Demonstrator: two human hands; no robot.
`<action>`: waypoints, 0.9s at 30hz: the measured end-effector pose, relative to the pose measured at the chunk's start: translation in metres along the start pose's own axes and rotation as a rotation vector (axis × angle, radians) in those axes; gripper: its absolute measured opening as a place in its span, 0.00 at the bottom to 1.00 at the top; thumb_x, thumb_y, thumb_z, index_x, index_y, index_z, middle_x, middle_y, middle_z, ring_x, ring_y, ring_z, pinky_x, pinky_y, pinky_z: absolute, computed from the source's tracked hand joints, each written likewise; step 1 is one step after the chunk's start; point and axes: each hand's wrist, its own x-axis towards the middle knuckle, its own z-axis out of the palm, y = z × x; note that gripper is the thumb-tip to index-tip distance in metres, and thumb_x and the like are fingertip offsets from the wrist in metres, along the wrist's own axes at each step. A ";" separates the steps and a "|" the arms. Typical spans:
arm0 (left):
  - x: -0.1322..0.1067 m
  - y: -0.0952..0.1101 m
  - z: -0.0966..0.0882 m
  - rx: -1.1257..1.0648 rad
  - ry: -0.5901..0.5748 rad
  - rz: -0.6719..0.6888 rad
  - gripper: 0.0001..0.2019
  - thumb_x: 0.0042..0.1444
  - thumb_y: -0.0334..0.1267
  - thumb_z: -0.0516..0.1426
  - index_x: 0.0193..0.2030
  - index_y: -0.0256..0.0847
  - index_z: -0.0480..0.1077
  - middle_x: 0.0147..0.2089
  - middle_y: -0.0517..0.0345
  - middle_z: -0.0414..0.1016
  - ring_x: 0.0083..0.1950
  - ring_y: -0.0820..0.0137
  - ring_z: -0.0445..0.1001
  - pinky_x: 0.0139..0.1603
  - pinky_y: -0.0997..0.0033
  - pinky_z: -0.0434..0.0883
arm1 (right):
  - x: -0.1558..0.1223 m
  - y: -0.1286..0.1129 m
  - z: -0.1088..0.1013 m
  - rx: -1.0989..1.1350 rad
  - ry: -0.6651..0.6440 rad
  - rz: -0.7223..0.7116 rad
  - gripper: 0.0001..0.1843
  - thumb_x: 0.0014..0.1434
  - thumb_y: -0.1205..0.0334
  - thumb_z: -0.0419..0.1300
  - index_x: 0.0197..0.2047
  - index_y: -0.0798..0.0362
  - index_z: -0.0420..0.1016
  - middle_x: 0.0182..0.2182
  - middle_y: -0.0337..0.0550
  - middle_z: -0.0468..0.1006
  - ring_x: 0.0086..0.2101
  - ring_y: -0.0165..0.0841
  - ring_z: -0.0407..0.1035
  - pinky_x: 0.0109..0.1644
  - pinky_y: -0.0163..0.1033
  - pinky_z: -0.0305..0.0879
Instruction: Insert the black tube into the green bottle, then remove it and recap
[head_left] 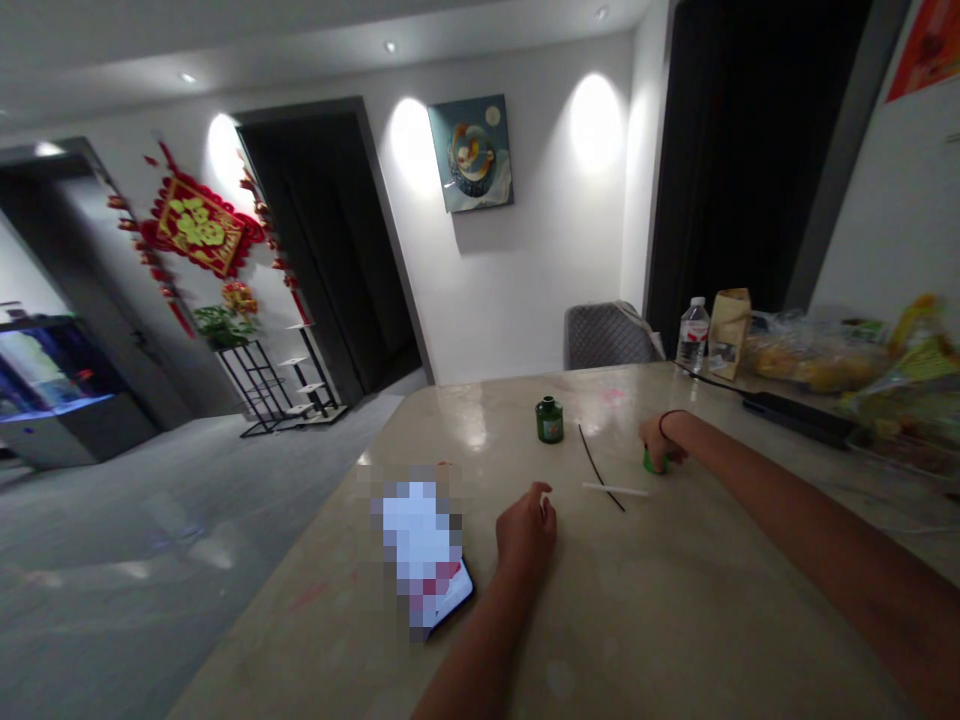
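Note:
My right hand [661,438] reaches far across the beige table [675,600] with its fingers curled over a small green object [651,462], a cap or lid by its look. A dark band circles that wrist. My left hand [526,528] rests on the table nearer to me, fingers loosely closed in a pinch with nothing visible in them. A small green bottle [550,419] stands upright beyond both hands. Between the hands lie a thin black stick [600,466] and a thin white stick [615,489].
A phone [450,595] lies to the left of my left hand. At the table's right edge stand a water bottle [692,335], a brown paper bag [729,330], plastic-wrapped food bags [825,360] and a dark flat device [795,415]. A grey chair [606,335] is behind the table.

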 end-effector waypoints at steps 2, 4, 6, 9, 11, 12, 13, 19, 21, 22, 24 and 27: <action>0.000 0.000 0.000 0.001 -0.010 -0.005 0.14 0.55 0.38 0.46 0.47 0.48 0.64 0.27 0.63 0.71 0.30 0.75 0.68 0.32 0.78 0.57 | 0.008 -0.003 -0.008 -0.036 -0.133 -0.065 0.11 0.27 0.67 0.67 0.20 0.60 0.73 0.22 0.46 0.74 0.27 0.38 0.69 0.31 0.40 0.63; 0.000 0.000 0.000 0.001 -0.003 -0.007 0.13 0.55 0.38 0.46 0.47 0.48 0.64 0.27 0.63 0.71 0.29 0.75 0.68 0.32 0.78 0.57 | 0.019 -0.013 -0.018 0.059 0.013 -0.220 0.13 0.30 0.67 0.66 0.25 0.57 0.74 0.26 0.44 0.76 0.31 0.36 0.69 0.35 0.37 0.63; 0.001 0.000 0.001 0.004 0.009 -0.006 0.13 0.55 0.38 0.46 0.46 0.48 0.64 0.27 0.63 0.71 0.29 0.75 0.68 0.31 0.77 0.57 | 0.032 -0.030 -0.026 0.263 0.176 -0.349 0.17 0.31 0.67 0.66 0.30 0.57 0.74 0.29 0.44 0.76 0.33 0.35 0.69 0.37 0.37 0.63; 0.001 0.000 0.002 0.009 0.016 -0.001 0.14 0.55 0.36 0.46 0.46 0.48 0.64 0.27 0.63 0.71 0.30 0.75 0.69 0.32 0.77 0.58 | 0.056 -0.065 -0.025 0.705 0.322 -0.416 0.21 0.38 0.64 0.65 0.39 0.59 0.70 0.33 0.45 0.76 0.33 0.31 0.69 0.38 0.36 0.64; 0.000 -0.001 0.002 0.005 0.019 0.003 0.14 0.55 0.36 0.45 0.47 0.48 0.64 0.28 0.62 0.72 0.31 0.74 0.69 0.33 0.77 0.58 | 0.071 -0.087 -0.019 0.880 0.394 -0.392 0.19 0.42 0.61 0.63 0.39 0.59 0.69 0.34 0.47 0.76 0.32 0.29 0.70 0.39 0.36 0.65; 0.000 -0.001 0.002 0.002 0.017 0.002 0.14 0.55 0.36 0.45 0.47 0.48 0.64 0.28 0.62 0.72 0.31 0.74 0.69 0.34 0.77 0.59 | 0.078 -0.097 -0.015 0.915 0.418 -0.389 0.19 0.42 0.60 0.63 0.38 0.59 0.70 0.33 0.47 0.76 0.32 0.30 0.70 0.39 0.37 0.65; 0.000 -0.001 0.001 -0.001 0.013 -0.002 0.14 0.55 0.36 0.45 0.47 0.48 0.64 0.29 0.62 0.72 0.32 0.74 0.70 0.34 0.77 0.59 | 0.083 -0.104 -0.010 0.938 0.459 -0.374 0.18 0.42 0.59 0.63 0.37 0.59 0.70 0.33 0.47 0.76 0.33 0.30 0.70 0.39 0.37 0.65; 0.000 -0.002 0.002 0.001 0.010 0.005 0.14 0.55 0.37 0.45 0.47 0.48 0.64 0.29 0.62 0.72 0.32 0.74 0.70 0.34 0.77 0.59 | 0.097 -0.111 0.021 0.981 0.566 -0.353 0.16 0.41 0.57 0.64 0.34 0.56 0.70 0.34 0.45 0.76 0.34 0.32 0.70 0.41 0.39 0.66; 0.000 -0.002 0.003 0.001 0.027 0.020 0.14 0.55 0.37 0.45 0.47 0.48 0.64 0.29 0.63 0.72 0.31 0.74 0.70 0.33 0.77 0.59 | 0.095 -0.107 0.029 1.019 0.580 -0.383 0.17 0.41 0.57 0.63 0.34 0.55 0.70 0.34 0.45 0.76 0.35 0.32 0.70 0.40 0.39 0.67; 0.000 -0.002 0.004 0.000 0.034 0.025 0.14 0.55 0.36 0.45 0.47 0.48 0.64 0.28 0.63 0.72 0.31 0.74 0.70 0.33 0.77 0.59 | 0.094 -0.105 0.033 1.033 0.579 -0.401 0.17 0.41 0.56 0.63 0.35 0.55 0.69 0.34 0.45 0.76 0.35 0.32 0.71 0.41 0.39 0.67; 0.000 -0.002 0.005 -0.002 0.046 0.028 0.14 0.55 0.36 0.45 0.47 0.48 0.64 0.28 0.63 0.72 0.31 0.74 0.69 0.33 0.77 0.59 | 0.092 -0.102 0.036 1.033 0.571 -0.428 0.17 0.42 0.56 0.63 0.35 0.55 0.69 0.35 0.45 0.76 0.36 0.32 0.71 0.41 0.40 0.67; 0.000 -0.002 0.005 -0.006 0.060 0.014 0.14 0.55 0.36 0.45 0.46 0.48 0.64 0.29 0.62 0.71 0.32 0.74 0.69 0.33 0.76 0.59 | 0.088 -0.102 0.033 0.993 0.547 -0.452 0.16 0.42 0.57 0.63 0.35 0.55 0.69 0.34 0.45 0.76 0.35 0.32 0.70 0.42 0.41 0.66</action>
